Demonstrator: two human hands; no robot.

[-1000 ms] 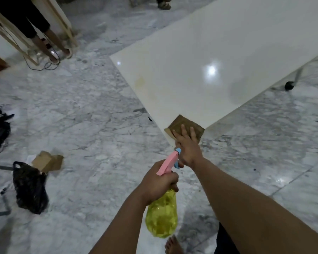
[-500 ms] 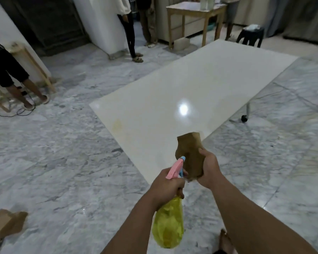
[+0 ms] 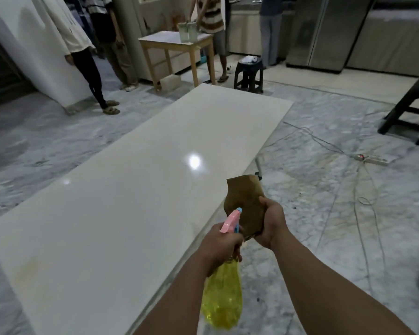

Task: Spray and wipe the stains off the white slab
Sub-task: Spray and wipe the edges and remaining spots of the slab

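Though glossy, faintly yellow-stained white slab [image 3: 121,189].

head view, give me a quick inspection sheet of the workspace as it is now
surface: white slab glossy, faint yellowish stain near its near-left end
job's things: yellow spray bottle with pink nozzle aimed towards the slab; brown cloth held up off the slab
clutter: nothing seen on the slab
hands: left hand grips the bottle neck; right hand grips the cloth
cables: power strip and loose wires across the floor right of the slab
surroundings: marble floor, wooden table, black stool, people standing at the back
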